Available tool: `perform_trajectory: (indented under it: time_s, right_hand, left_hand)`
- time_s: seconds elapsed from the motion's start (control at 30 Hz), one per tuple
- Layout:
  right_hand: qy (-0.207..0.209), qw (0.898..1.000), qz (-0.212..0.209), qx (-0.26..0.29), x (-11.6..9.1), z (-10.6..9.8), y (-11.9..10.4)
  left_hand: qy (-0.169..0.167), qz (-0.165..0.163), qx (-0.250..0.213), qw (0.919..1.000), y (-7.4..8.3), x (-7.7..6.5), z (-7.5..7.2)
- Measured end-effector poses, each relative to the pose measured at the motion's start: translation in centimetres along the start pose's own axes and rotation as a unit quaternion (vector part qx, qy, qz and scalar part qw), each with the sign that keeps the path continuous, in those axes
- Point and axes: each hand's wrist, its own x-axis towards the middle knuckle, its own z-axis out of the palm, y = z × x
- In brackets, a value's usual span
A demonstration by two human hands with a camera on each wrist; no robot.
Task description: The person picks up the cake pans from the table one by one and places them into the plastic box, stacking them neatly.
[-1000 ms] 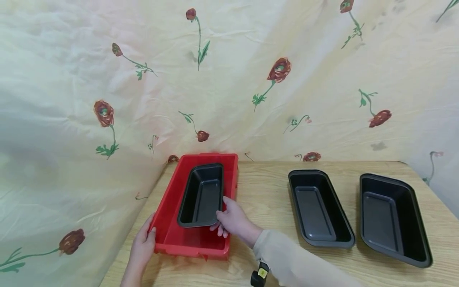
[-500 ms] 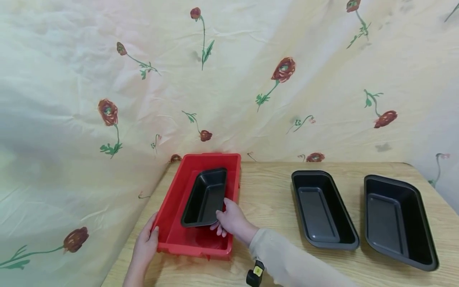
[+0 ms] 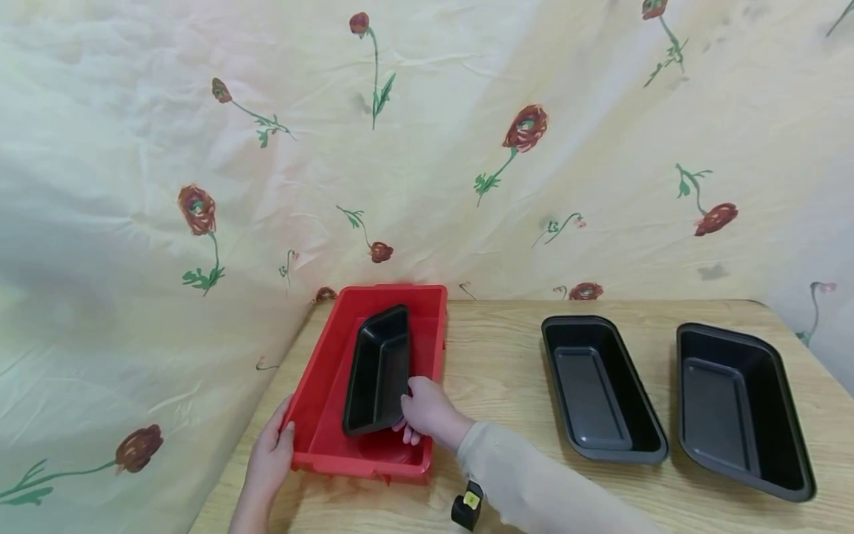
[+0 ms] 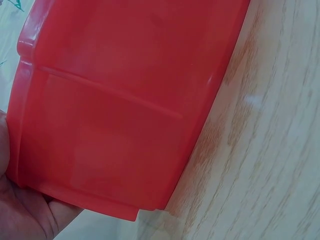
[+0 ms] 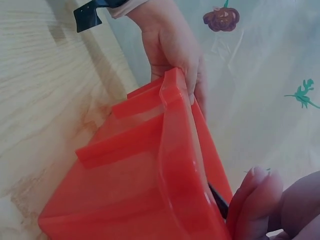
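A red plastic tray [image 3: 320, 415] stands at the left of the wooden table. My left hand [image 3: 270, 452] grips its near left corner; in the left wrist view the fingers wrap the red wall [image 4: 110, 135]. Inside the tray is a black loaf pan [image 3: 379, 371], tilted with its right side raised. My right hand [image 3: 430, 408] pinches the pan's near right rim, thumb above and some fingers below. From the right wrist, the fingers [image 5: 255, 200] show beside the tray's edge, with only a dark sliver of the pan visible.
Two more black loaf pans, a nearer-middle pan [image 3: 600, 400] and a far-right pan [image 3: 740, 415], stand on the wooden table [image 3: 497, 363] to the right. A flower-printed cloth [image 3: 427, 148] hangs behind and along the left side.
The pan in the red tray has tipped further, its right side rising and turning leftward, as my right hand moves slightly with it. My left hand keeps its hold on the tray.
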Motion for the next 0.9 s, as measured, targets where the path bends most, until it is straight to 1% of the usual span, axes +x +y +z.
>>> perform_trajectory:
  time_s: [0.13, 0.3, 0.43, 0.53, 0.57, 0.6, 0.63, 0.7, 0.73, 0.8, 0.83, 0.9]
  right_hand:
    - [0.001, 0.999, -0.002, -0.045, 0.1, 0.2, -0.1]
    - [0.021, 0.995, 0.0, -0.101, 0.1, 0.9, -0.3]
    - [0.043, 0.988, 0.009, -0.148, 0.0, 1.6, -0.5]
    - [0.058, 0.978, 0.003, -0.201, 0.1, 2.1, -0.4]
    - [0.063, 0.972, -0.004, -0.224, 0.2, 2.2, -0.4]
    - [0.071, 0.963, -0.019, -0.258, 0.2, 2.4, -0.4]
    - [0.083, 0.951, -0.039, -0.296, 0.2, 2.5, -0.4]
    - [0.11, 0.923, -0.076, -0.362, 0.2, 2.8, -0.3]
    - [0.125, 0.909, -0.092, -0.388, 0.2, 2.8, -0.2]
    - [0.151, 0.885, -0.116, -0.425, 0.1, 2.9, -0.1]
    - [0.158, 0.88, -0.122, -0.432, 0.1, 3.0, 0.0]
    - [0.158, 0.878, -0.124, -0.436, 0.1, 3.0, 0.2]
  left_hand:
    - [-0.003, -0.012, 0.002, 0.9999, 0.0, 0.0, 0.1]
    - [-0.011, -0.034, 0.0, 0.9994, 0.0, 0.0, 0.1]
    - [-0.017, -0.041, -0.004, 0.999, -0.1, 0.1, 0.1]
    - [-0.02, -0.047, -0.004, 0.9987, -0.1, 0.1, 0.1]
    - [-0.021, -0.05, -0.005, 0.9985, 0.0, 0.1, 0.1]
    - [-0.021, -0.051, -0.005, 0.9985, 0.0, 0.1, 0.1]
    - [-0.022, -0.053, -0.005, 0.9983, 0.0, 0.1, 0.1]
    - [-0.022, -0.055, -0.004, 0.9982, 0.0, 0.1, 0.1]
    - [-0.023, -0.054, -0.003, 0.9983, 0.1, 0.1, 0.1]
    - [-0.021, -0.049, -0.002, 0.9986, 0.1, 0.1, 0.2]
    - [-0.021, -0.047, -0.002, 0.9987, 0.1, 0.1, 0.2]
    - [-0.021, -0.039, 0.0, 0.999, 0.1, 0.1, 0.3]
